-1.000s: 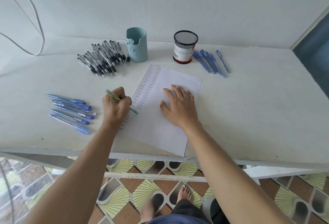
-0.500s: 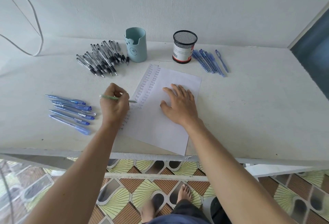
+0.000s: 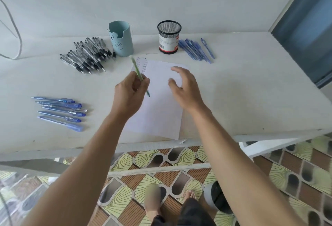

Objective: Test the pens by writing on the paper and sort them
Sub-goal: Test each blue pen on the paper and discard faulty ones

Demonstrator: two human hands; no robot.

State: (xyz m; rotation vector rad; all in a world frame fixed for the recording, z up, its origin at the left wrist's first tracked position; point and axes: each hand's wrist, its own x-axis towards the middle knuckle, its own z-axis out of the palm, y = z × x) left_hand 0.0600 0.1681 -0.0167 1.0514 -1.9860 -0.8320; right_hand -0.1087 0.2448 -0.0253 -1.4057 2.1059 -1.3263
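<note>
Two hands are over the paper (image 3: 159, 110) at the bench's (image 3: 251, 91) near edge: left hand (image 3: 132, 92) grips a green pen (image 3: 138, 72), tip down over the sheet, while right hand (image 3: 185, 86) is loose and spread beside it, holding nothing. Teal cup (image 3: 121, 39) and mesh cup (image 3: 168, 37) stand by the far edge, can't tell what's inside. Black pens (image 3: 88, 55) lie left of the teal cup, blue pens (image 3: 195, 49) right of the mesh one, another blue row (image 3: 59, 111) near the left edge.

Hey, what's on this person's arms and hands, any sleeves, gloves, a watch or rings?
Nothing that shows. The left hand and right hand are bare, no gloves, and no rings on the fingers. The left forearm and right forearm are uncovered to the picture's lower edge: no sleeves, watch or bracelet on either wrist.
</note>
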